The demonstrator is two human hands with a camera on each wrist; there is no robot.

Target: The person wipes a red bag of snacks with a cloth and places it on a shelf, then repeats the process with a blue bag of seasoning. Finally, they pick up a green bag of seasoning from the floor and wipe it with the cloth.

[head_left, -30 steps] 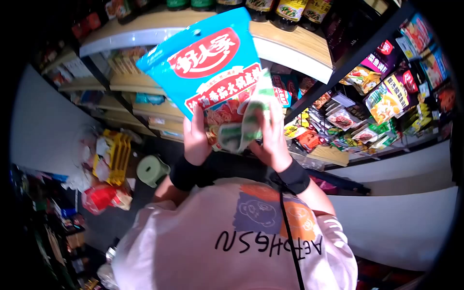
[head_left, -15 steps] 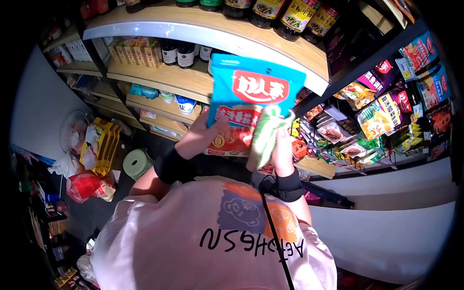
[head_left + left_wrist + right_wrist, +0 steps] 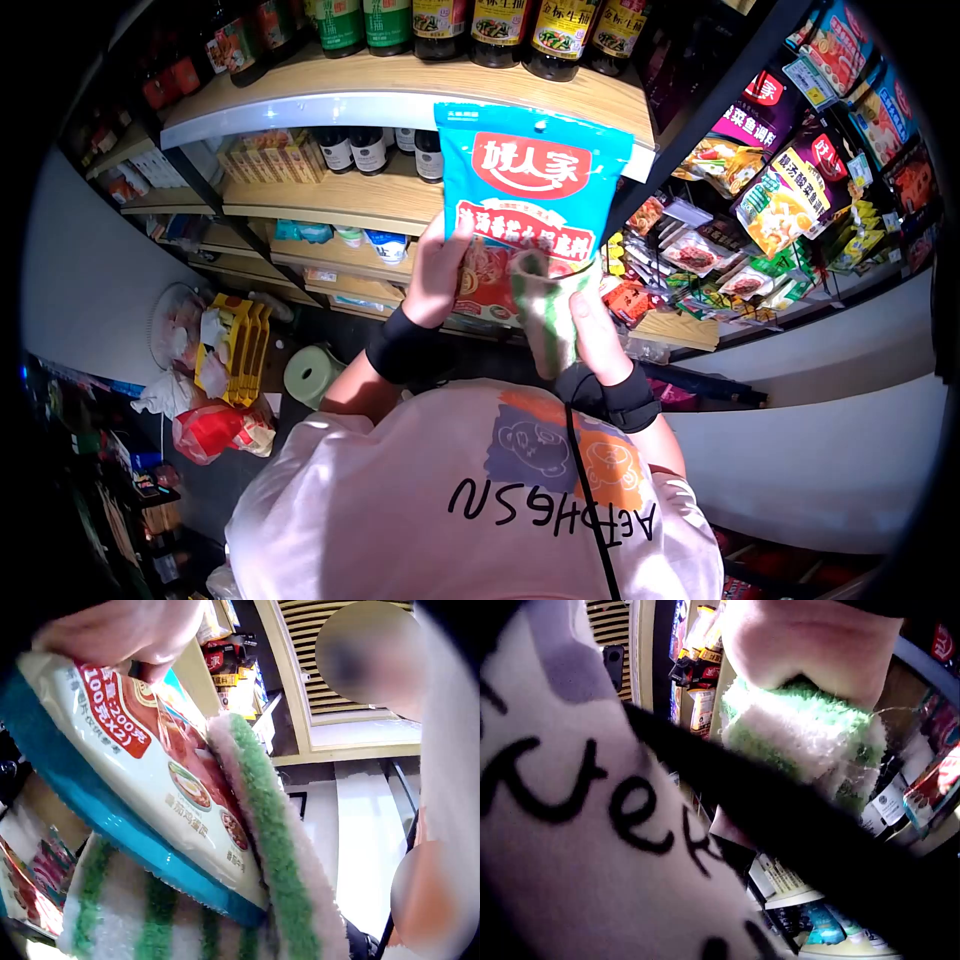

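Packet (image 3: 535, 170) up before the shelf (image 3: 400, 95), my left hand (image 3: 437, 275) pinching its lower edge. Right hand (image 3: 597, 345) clamped on cloth (image 3: 545, 300), apparently against the packet's face. Brace packet flat; wipe in firm, even strokes.

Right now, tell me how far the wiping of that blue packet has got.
Done: the packet is off the shelf, held up by the left hand. In hand: the right hand presses the cloth against its lower front. Left: the upper front with the red logo is uncovered and may need wiping; the packet is not yet back on the shelf.
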